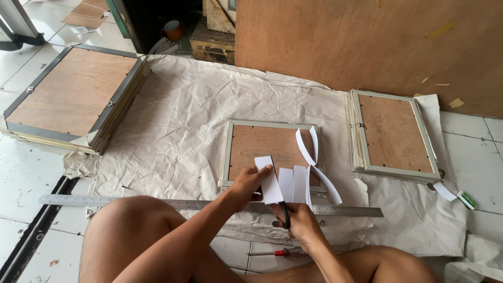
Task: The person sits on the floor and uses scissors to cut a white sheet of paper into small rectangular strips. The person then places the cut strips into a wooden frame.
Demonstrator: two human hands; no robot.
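Mid-cut: left hand point(246, 183) pinches a white paper strip point(271, 181) while right hand point(301, 222), closed around black-handled scissors point(283, 207) just below it, snips; next likely needs a steady strip, above the frame point(236, 128).

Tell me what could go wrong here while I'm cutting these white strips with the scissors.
1. The left hand pinches the white strip right beside the scissors worked by the right hand, so a finger might get nicked.
2. The cut strips hang loosely together over the frame; the blades could catch a neighbouring strip.
3. The long curled strip may tangle or crease.
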